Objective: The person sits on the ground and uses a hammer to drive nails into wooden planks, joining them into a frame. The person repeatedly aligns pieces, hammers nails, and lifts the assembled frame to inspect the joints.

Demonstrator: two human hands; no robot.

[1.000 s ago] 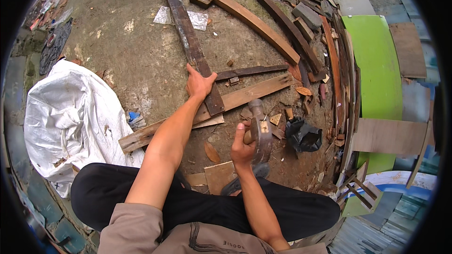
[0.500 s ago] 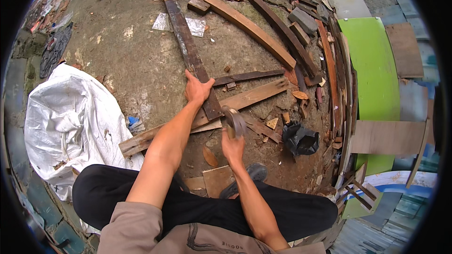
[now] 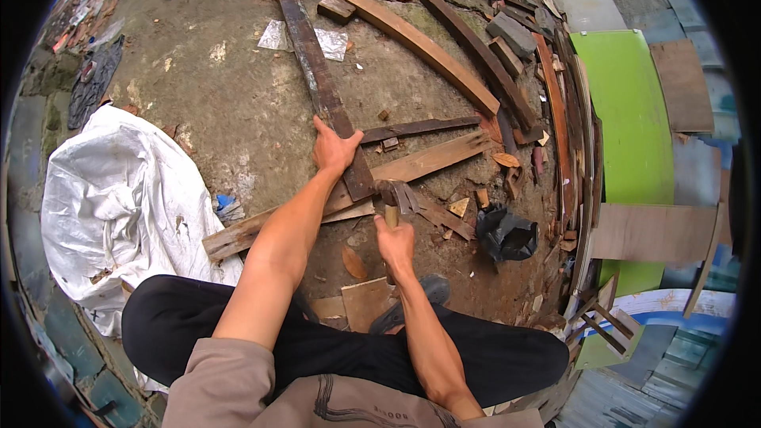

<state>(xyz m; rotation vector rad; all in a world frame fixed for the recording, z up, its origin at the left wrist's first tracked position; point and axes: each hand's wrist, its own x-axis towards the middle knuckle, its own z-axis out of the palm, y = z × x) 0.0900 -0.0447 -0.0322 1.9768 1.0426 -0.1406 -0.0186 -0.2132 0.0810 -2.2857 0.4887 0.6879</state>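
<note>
A long dark wooden beam [image 3: 305, 40] runs from the far side toward me, and its near end lies across a lighter plank [image 3: 432, 157]. My left hand [image 3: 334, 150] is closed around the beam a little above that end, thumb to the right. In my right hand [image 3: 395, 246] is a claw hammer [image 3: 398, 195], gripped by its wooden handle. Its head is just right of the beam's near end; whether they touch I cannot tell. A thin dark strip of wood [image 3: 424, 128] lies to the right of my left hand.
On the left a white sack [image 3: 119, 206] lies crumpled. Several loose beams [image 3: 428, 47] and wood offcuts cover the right side. A black plastic bag [image 3: 507, 234] sits near right, before a leaning green panel [image 3: 622, 111]. My shoe [image 3: 432, 289] is below the hammer.
The hammer has turned in my right hand, so its claw now points right and its handle shows. My left hand and the beam stay nearly in place.
</note>
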